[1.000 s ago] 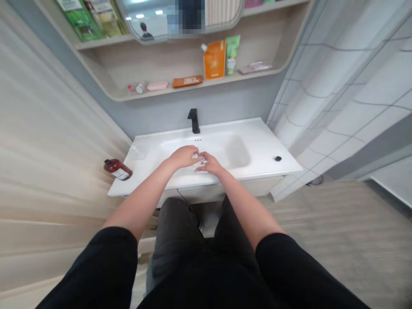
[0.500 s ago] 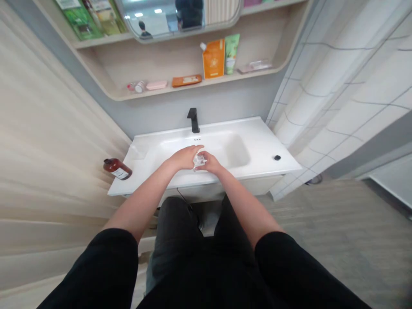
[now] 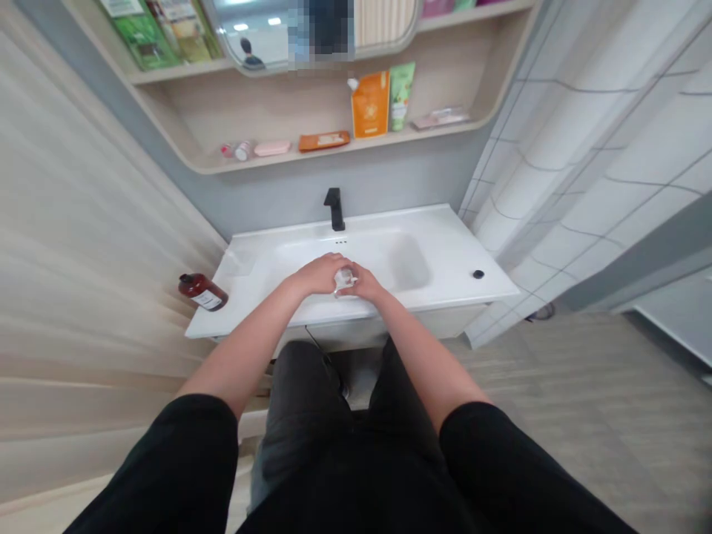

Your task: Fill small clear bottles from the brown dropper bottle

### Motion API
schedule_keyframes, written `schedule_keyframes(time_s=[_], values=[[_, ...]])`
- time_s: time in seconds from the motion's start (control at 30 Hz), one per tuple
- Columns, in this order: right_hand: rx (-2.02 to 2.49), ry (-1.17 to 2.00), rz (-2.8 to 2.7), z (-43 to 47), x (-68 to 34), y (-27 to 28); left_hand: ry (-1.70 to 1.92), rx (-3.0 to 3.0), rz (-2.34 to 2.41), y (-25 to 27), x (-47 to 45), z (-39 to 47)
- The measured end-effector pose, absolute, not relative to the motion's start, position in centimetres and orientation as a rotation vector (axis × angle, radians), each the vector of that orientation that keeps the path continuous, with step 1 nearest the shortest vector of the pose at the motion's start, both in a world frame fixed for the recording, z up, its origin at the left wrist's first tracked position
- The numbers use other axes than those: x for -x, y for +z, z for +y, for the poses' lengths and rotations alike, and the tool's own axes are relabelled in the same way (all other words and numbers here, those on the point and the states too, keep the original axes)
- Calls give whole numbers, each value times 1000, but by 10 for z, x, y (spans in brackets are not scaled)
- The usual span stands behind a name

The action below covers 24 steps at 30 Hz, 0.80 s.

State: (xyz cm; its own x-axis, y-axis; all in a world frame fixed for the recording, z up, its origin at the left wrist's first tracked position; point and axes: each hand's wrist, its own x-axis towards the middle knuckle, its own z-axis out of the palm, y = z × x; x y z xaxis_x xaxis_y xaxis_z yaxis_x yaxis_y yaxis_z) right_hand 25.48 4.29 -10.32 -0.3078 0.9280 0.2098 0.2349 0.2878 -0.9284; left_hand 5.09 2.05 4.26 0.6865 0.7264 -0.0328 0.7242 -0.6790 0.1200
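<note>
Together, we are holding a small white object (image 3: pixel 345 278) over the white sink (image 3: pixel 411 263), directly below the black faucet (image 3: pixel 334 208). Our left hand (image 3: pixel 317 273) is curling over it from the left while our right hand (image 3: pixel 364 282) is pinching it from the right, both equally near. Its long axis is too small to tell. A brown bottle (image 3: pixel 203 291) is lying on its side at the table's left edge.
</note>
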Motion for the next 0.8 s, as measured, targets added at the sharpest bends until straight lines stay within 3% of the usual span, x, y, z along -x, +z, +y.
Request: schedule_keyframes(time_s=[0.13,0.27,0.47,0.8], values=[[1058,1089,-1725,42,-254,-102,30,-2603,1545,38,-48,22],[1065,1082,-1744,44,-255,-105,134,-2597,1376,29,-47,21],[1036,1079,-1741,46,-256,-109,243,-2511,1526,17,-48,21],[983,1152,-1677,41,-258,-102,779,-2201,1505,-23,-37,24]])
